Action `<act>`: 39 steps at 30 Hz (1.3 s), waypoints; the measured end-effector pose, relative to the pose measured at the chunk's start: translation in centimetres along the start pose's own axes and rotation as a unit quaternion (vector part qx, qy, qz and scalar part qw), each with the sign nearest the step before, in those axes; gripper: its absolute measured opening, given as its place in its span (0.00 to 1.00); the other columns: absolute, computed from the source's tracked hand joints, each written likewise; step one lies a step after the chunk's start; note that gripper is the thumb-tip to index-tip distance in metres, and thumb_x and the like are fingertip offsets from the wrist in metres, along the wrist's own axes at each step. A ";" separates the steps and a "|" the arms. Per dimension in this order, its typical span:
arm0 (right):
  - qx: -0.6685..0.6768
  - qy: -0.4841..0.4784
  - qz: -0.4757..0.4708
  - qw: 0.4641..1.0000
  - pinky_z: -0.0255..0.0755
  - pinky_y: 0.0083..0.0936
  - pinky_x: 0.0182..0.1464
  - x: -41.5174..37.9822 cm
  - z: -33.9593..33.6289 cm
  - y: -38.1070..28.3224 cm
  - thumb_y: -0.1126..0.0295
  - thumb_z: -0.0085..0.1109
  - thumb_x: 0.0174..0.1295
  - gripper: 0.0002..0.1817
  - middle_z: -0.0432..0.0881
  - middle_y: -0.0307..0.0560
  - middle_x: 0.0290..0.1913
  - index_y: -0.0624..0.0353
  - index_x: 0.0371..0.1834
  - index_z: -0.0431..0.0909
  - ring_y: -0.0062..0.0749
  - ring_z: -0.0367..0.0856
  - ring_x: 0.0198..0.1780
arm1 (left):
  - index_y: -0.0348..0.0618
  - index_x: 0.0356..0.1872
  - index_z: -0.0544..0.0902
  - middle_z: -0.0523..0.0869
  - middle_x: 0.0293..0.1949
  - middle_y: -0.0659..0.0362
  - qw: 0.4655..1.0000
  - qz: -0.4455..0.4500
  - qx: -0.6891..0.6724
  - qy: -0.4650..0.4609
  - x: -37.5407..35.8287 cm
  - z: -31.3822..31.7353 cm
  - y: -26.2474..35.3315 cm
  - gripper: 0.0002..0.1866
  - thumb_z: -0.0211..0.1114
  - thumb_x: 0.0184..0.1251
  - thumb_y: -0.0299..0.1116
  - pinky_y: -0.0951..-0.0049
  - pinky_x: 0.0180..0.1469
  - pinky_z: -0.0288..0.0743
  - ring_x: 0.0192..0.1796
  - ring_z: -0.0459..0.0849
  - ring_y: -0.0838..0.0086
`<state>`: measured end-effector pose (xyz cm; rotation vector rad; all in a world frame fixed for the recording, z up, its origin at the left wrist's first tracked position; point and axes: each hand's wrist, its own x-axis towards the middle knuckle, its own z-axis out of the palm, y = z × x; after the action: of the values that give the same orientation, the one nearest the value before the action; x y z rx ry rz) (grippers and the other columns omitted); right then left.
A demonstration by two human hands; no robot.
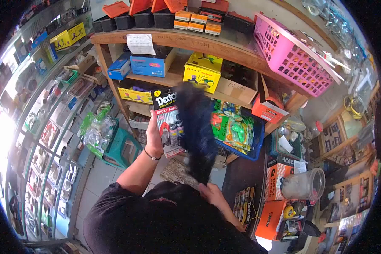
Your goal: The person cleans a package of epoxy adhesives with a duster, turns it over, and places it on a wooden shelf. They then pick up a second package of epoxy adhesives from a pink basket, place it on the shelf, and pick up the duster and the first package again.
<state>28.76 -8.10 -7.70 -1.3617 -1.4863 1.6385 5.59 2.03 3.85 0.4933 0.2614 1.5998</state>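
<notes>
In my left hand (pixel 155 134) is a Dextone epoxy adhesive card pack (pixel 168 127), held upright by its left edge with its printed front showing. My right hand (pixel 211 194) is closed round the lower end of a dark feather duster (pixel 197 131). The duster is blurred by motion; its feathers stand up beside the pack and cover part of its right side. Behind the duster, a blue basket (pixel 259 137) holds green and orange packets.
A wooden shelf (pixel 190 40) ahead bears boxes and a pink basket (pixel 294 53). A green stool (pixel 122 146) stands at the left, near a glass display rack. Orange boxes and a clear plastic jar (pixel 302 185) are at the right.
</notes>
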 end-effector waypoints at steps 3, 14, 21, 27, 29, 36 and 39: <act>-0.216 -0.054 -0.124 0.967 0.63 0.32 0.27 -0.2 0.3 -0.9 0.51 0.48 0.62 0.24 0.70 0.46 0.18 0.65 0.24 0.70 0.32 0.68 0.22 | 0.40 0.55 0.68 0.76 0.50 0.51 0.970 -0.163 -0.016 -0.178 0.5 -2.2 0.3 0.32 0.41 0.64 0.59 0.62 0.52 0.71 0.48 0.77 0.62; -0.052 0.024 -0.023 0.998 0.61 0.34 0.25 -0.5 2.0 -1.6 0.56 0.50 0.61 0.22 0.69 0.58 0.19 0.67 0.20 0.67 0.43 0.66 0.20 | 0.37 0.55 0.68 0.77 0.48 0.50 0.998 0.025 0.025 -0.043 0.3 -3.1 1.8 0.32 0.40 0.65 0.57 0.62 0.53 0.71 0.50 0.76 0.61; -0.171 -0.059 -0.167 0.969 0.61 0.34 0.26 0.2 2.0 0.0 0.58 0.51 0.61 0.20 0.70 0.59 0.20 0.66 0.23 0.69 0.47 0.64 0.21 | 0.38 0.59 0.63 0.72 0.53 0.45 0.997 -0.006 0.071 -0.035 -1.3 -0.6 2.4 0.36 0.40 0.62 0.61 0.54 0.53 0.69 0.52 0.74 0.53; -0.171 -0.096 -0.138 0.971 0.60 0.33 0.26 0.7 2.0 -0.7 0.55 0.50 0.61 0.23 0.66 0.54 0.18 0.67 0.22 0.69 0.35 0.61 0.20 | 0.38 0.61 0.59 0.68 0.58 0.48 0.997 -0.019 0.063 -0.035 -2.8 -0.1 3.6 0.35 0.41 0.63 0.57 0.50 0.53 0.68 0.54 0.72 0.53; -0.166 -0.110 -0.115 0.973 0.61 0.33 0.27 1.4 2.2 0.4 0.54 0.48 0.61 0.23 0.68 0.52 0.18 0.67 0.24 0.70 0.30 0.64 0.21 | 0.35 0.59 0.61 0.69 0.56 0.45 0.994 -0.018 -0.004 -0.108 -2.4 -1.4 3.7 0.36 0.41 0.63 0.59 0.51 0.52 0.70 0.52 0.74 0.51; -0.243 -0.121 -0.178 0.946 0.62 0.32 0.27 1.1 2.3 -1.9 0.54 0.48 0.61 0.23 0.70 0.54 0.18 0.67 0.22 0.70 0.32 0.68 0.22 | 0.37 0.58 0.64 0.73 0.53 0.47 0.990 -0.052 0.035 -0.128 -3.1 -0.7 4.9 0.37 0.39 0.62 0.62 0.54 0.51 0.72 0.47 0.78 0.54; -0.124 -0.068 -0.076 0.987 0.62 0.32 0.27 0.8 2.4 -3.0 0.53 0.48 0.61 0.23 0.70 0.53 0.19 0.67 0.23 0.70 0.33 0.68 0.23 | 0.37 0.60 0.62 0.72 0.54 0.47 0.999 0.029 0.026 -0.027 -2.6 -0.5 4.1 0.41 0.39 0.59 0.66 0.50 0.52 0.70 0.50 0.75 0.52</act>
<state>25.66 -7.64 -5.44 -1.2470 -1.8779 1.5154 1.82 -0.82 4.82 0.5879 0.2514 1.6373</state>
